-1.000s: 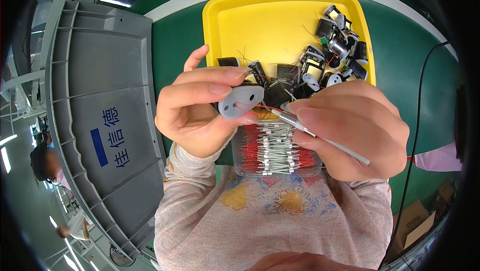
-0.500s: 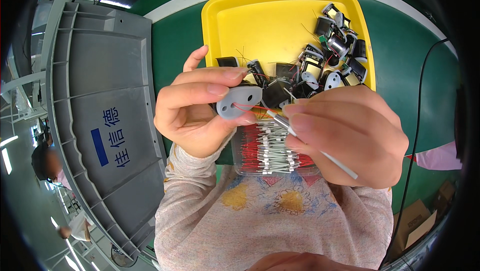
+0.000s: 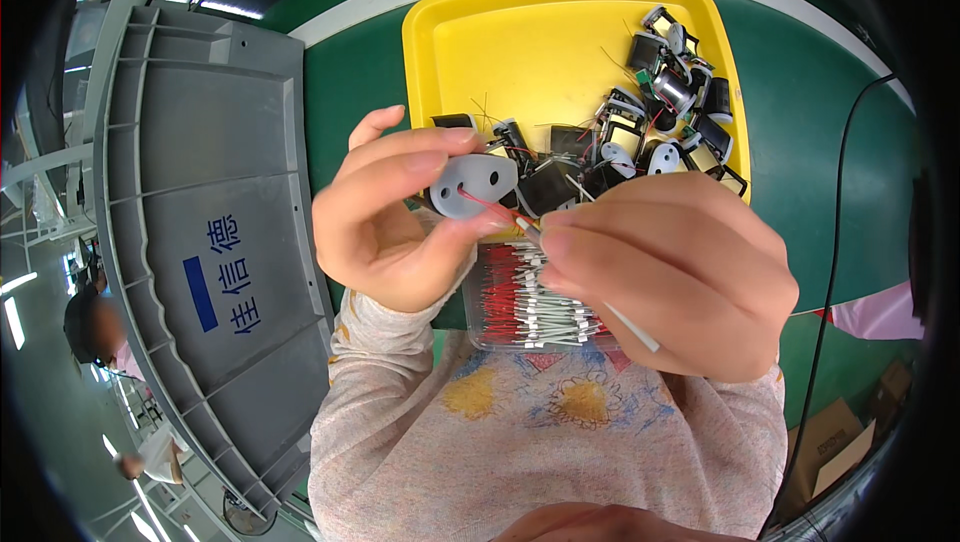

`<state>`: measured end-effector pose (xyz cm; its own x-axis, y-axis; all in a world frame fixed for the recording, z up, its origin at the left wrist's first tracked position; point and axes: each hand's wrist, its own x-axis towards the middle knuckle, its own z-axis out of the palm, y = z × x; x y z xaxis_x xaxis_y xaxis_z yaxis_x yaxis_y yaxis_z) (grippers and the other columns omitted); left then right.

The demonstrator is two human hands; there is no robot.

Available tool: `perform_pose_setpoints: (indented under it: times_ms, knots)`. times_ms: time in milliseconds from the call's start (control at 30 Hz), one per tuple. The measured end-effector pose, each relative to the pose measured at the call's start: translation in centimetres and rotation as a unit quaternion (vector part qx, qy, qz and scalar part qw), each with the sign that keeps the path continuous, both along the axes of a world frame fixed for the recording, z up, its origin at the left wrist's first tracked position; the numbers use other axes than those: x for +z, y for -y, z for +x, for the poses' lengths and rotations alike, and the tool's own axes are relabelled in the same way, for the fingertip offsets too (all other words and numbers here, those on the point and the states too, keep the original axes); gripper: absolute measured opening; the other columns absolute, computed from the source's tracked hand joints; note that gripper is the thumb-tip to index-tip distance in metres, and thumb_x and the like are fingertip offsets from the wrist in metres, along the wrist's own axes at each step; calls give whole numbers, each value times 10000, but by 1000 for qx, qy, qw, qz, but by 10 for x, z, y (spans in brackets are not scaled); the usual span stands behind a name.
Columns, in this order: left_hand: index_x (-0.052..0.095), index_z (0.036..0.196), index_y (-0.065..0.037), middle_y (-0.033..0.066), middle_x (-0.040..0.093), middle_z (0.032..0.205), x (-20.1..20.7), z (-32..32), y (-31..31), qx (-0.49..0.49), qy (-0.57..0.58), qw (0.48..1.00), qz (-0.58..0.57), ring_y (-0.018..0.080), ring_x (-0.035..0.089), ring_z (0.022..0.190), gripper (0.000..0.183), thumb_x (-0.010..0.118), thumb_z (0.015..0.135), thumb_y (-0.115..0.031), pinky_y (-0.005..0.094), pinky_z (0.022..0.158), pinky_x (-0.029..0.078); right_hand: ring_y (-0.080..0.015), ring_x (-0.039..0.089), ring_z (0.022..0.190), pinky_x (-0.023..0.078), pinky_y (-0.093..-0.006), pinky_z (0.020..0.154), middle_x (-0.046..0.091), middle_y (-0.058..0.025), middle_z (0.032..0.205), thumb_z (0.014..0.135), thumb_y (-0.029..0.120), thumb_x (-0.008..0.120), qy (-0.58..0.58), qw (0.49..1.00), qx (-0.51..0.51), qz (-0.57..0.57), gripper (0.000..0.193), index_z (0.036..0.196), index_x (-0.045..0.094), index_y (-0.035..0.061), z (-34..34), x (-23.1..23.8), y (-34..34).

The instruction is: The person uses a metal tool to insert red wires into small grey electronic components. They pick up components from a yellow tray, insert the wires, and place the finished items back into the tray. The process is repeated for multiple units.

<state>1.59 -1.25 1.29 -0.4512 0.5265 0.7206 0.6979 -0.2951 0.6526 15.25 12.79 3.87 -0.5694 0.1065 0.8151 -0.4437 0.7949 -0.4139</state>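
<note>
My left hand pinches a light-grey oval end cap with dark round holes. Dark material shows behind the cap, mostly hidden by my fingers. Thin red wires come out of one hole toward my right hand. That hand's fingers are closed on a slim pale lead; its tail sticks out below them, and a whitish tip lies by the red wires. Whether tip and wires touch, I cannot tell. A second thin pale tip shows above my right fingers.
Beyond my hands is a yellow tray with several black assemblies with grey caps and loose wires. Below them, a clear box holds many red and pale leads. A grey crate stands left; a black cable runs down the right.
The end cap has risen slightly leftward and turned to show more of its face. My right hand has moved left with the lead, bringing its tip closer to the cap.
</note>
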Motion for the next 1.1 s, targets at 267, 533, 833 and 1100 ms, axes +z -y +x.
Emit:
perform_pose_setpoints:
  times_ms: [267,533,833,1100]
  knots:
    - [660,850,-76,91,656,894,7,7,1,45,-92,993,-51,197,615,822,284,770,603,-163,402,794,405,-226,600,640,489,-284,539,640,-115,767,518,-28,760,-9,998,-25,-62,356,850,633,-22,-1,4,3]
    - [587,991,-72,123,653,879,3,5,-1,-17,-59,998,0,215,622,793,417,778,631,-160,337,719,420,-230,604,642,487,-278,542,634,-111,758,529,-1,761,-11,999,21,-49,337,840,632,-22,-3,5,1]
    - [436,1075,-78,114,666,848,2,-1,-1,-87,10,996,33,187,645,797,613,822,602,-136,344,794,365,-227,608,654,492,-270,547,631,-107,763,547,13,754,-33,997,23,-67,310,829,628,-5,-4,3,6]
    - [465,1028,-78,129,661,889,-4,-2,-3,-100,-1,993,63,184,642,823,548,815,611,-142,360,841,351,-241,608,663,497,-283,558,629,-114,773,550,22,753,-34,997,11,-70,310,828,618,-6,-1,5,9]
